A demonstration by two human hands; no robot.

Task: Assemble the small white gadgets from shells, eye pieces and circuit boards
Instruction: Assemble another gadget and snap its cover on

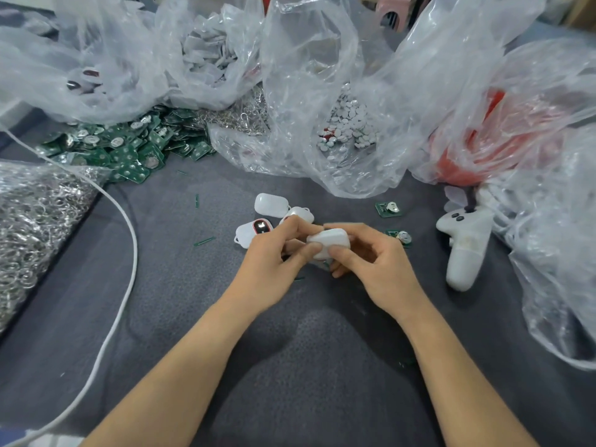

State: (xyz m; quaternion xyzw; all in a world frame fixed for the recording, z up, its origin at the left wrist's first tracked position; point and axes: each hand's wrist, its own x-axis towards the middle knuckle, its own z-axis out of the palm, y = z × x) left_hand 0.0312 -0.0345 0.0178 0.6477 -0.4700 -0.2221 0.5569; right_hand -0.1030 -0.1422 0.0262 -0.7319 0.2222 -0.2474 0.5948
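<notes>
Both my hands meet over the grey cloth at the middle of the view. My left hand and my right hand pinch one small white gadget shell between thumbs and fingertips. Just behind my left hand lie three more white gadgets: one plain shell, one partly hidden, and one showing a dark eye piece with a red rim. Two loose green circuit boards lie to the right of my hands.
A heap of green circuit boards sits at the back left. Clear plastic bags hold white shells, small white round pieces and red parts. Metal rings fill the left edge. A white cable curves across; a white controller lies right.
</notes>
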